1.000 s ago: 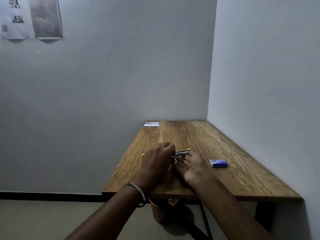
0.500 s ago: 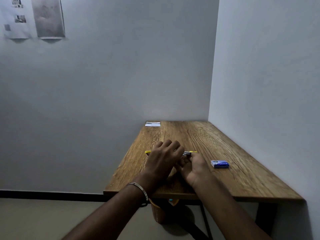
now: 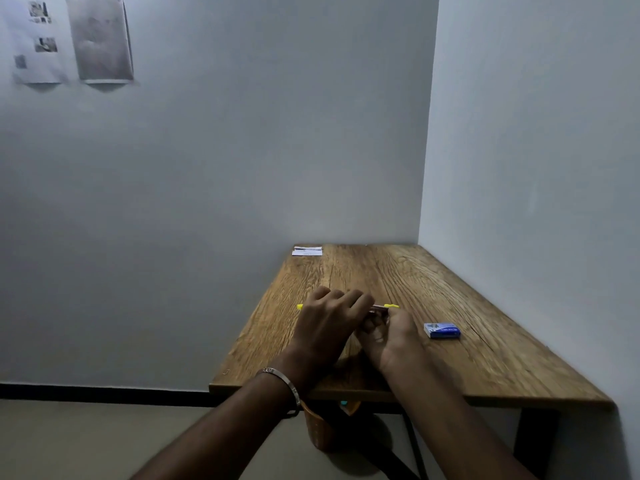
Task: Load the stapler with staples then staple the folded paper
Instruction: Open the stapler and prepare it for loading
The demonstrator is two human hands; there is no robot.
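Note:
A yellow stapler (image 3: 388,307) lies lengthwise over the wooden table (image 3: 485,348), mostly hidden by my hands; only its yellow ends and a bit of metal show. My left hand (image 3: 329,327) covers its top with fingers spread over it. My right hand (image 3: 391,337) holds it from the near side at the right end. The blue staple box (image 3: 442,330) lies just right of my right hand. The folded white paper (image 3: 307,251) rests at the table's far left corner.
Walls close the table in at the back and the right. An orange bin (image 3: 320,431) stands on the floor under the table's front edge. Papers (image 3: 69,39) hang on the wall at upper left.
The stapler's raised metal part has come down flat under my left hand, whose fingers have spread over the top. My right hand has turned from palm-up to gripping the right end.

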